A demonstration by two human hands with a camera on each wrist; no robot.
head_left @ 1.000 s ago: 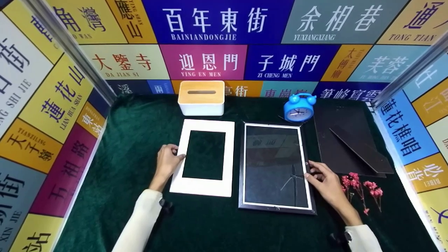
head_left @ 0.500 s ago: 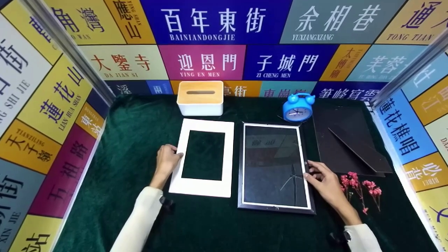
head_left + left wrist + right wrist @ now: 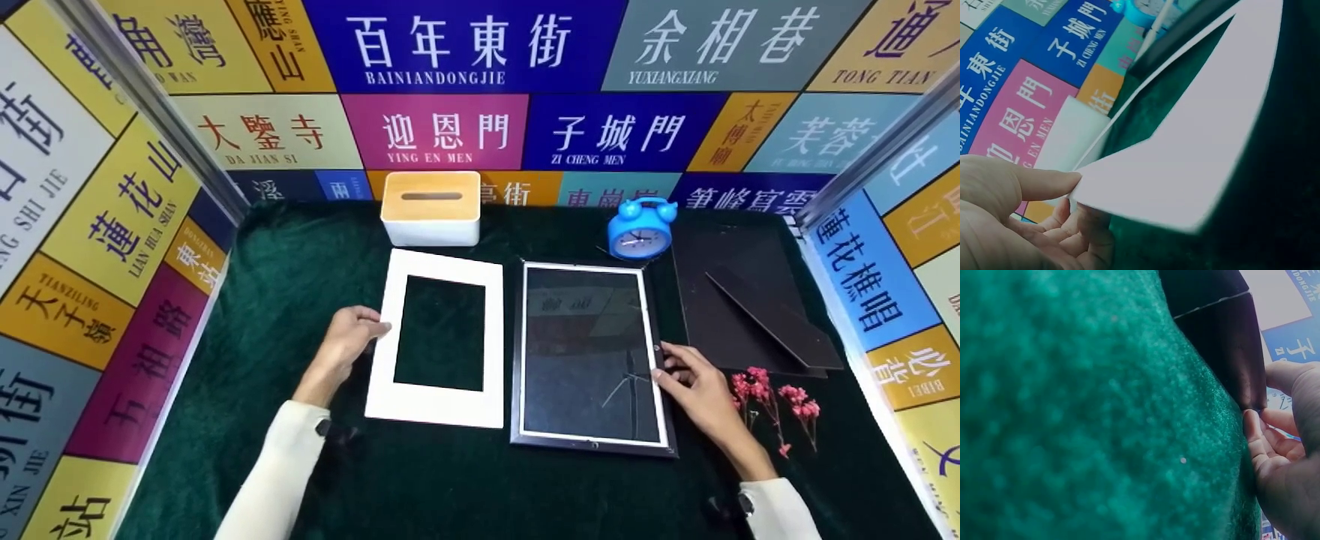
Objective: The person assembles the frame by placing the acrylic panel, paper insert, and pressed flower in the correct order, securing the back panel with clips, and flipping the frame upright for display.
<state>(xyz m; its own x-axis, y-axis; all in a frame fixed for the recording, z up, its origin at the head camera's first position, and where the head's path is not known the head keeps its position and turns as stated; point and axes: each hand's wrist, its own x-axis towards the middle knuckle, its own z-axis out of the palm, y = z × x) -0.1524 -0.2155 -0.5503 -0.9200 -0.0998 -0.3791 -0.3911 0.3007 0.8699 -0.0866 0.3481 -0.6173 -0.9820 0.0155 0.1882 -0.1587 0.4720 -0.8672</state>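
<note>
In the head view, my left hand [image 3: 347,335] pinches the left edge of a white picture mat [image 3: 450,409] with a rectangular cut-out. The left wrist view shows the thumb on top of the mat [image 3: 1213,163] and curled fingers below, with the held edge raised off the cloth. To its right lies a dark picture frame [image 3: 517,375] with a white inner border and a dark, reflective pane [image 3: 577,352]. My right hand [image 3: 701,382] grips the frame's right side, thumb on the upper face and fingers against the outer edge. A dark side of the frame [image 3: 1230,349] fills part of the right wrist view.
A tissue box [image 3: 431,221] and a blue alarm clock [image 3: 640,231] stand at the back. Dark backing board [image 3: 739,255] with a raised strut [image 3: 780,322] lies at the right, above pink dried flowers [image 3: 757,390]. Green cloth [image 3: 285,262] covers the table.
My left hand has lifted the mat's left edge, so the mat tilts, and its lower right corner has slid slightly right and nearer. My right hand and the picture frame stay in place.
</note>
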